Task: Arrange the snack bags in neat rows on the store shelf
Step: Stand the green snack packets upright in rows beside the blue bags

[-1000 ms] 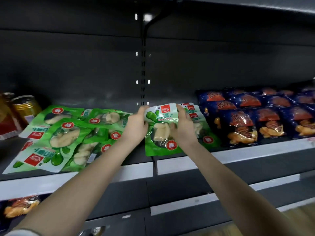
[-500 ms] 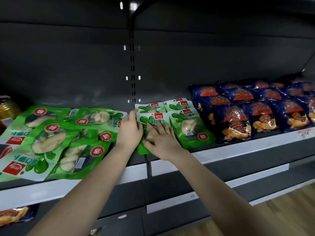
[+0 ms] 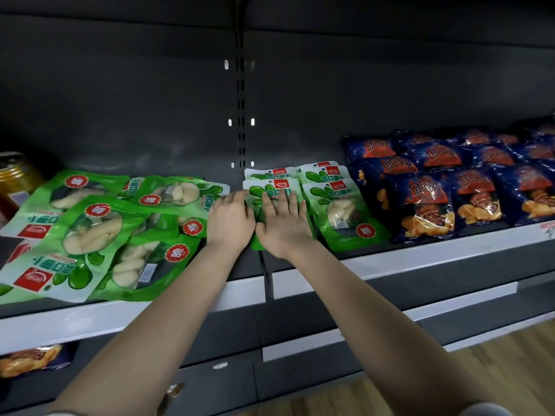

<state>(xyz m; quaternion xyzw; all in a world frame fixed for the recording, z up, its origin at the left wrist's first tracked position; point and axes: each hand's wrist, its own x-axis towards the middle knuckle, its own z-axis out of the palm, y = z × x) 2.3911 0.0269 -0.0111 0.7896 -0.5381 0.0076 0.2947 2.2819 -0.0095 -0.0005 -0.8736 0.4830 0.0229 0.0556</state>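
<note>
From my remote seat I saw both forearms reach up from the bottom edge toward twelve o'clock, meeting at the middle of the store shelf (image 3: pixel 390 259), whose white front strip ran across the frame.

The left hand (image 3: pixel 229 219) lay palm down at the left edge of a green snack bag (image 3: pixel 271 193), fingers slightly curled and pointing toward one o'clock. The right hand (image 3: pixel 283 223) was spread flat on top of that same bag, fingers splayed toward twelve o'clock. Neither hand gripped anything; both simply pressed on the bag, which lay flat on the shelf at the centre.

The bags were glossy green pouches with a red logo square near the top, white lettering, a clear window showing pale chunks, and a round red seal low on the front. I counted four in the tidy block: the pressed one, its neighbour (image 3: pixel 339 211) just beside it at three o'clock, and two more tucked behind them toward twelve o'clock with only their tops showing. At nine o'clock sat a loose, overlapping pile of green bags (image 3: pixel 99 232), lying at mixed angles; I could make out about five, though I could not tell the exact number.

At two o'clock, dark blue snack bags (image 3: pixel 426 202) with orange panels stood in rows, too many overlapping farther back for me to count. At the far left edge a gold-lidded jar (image 3: pixel 15 175) stood against the dark back panel (image 3: pixel 150 100).
</note>
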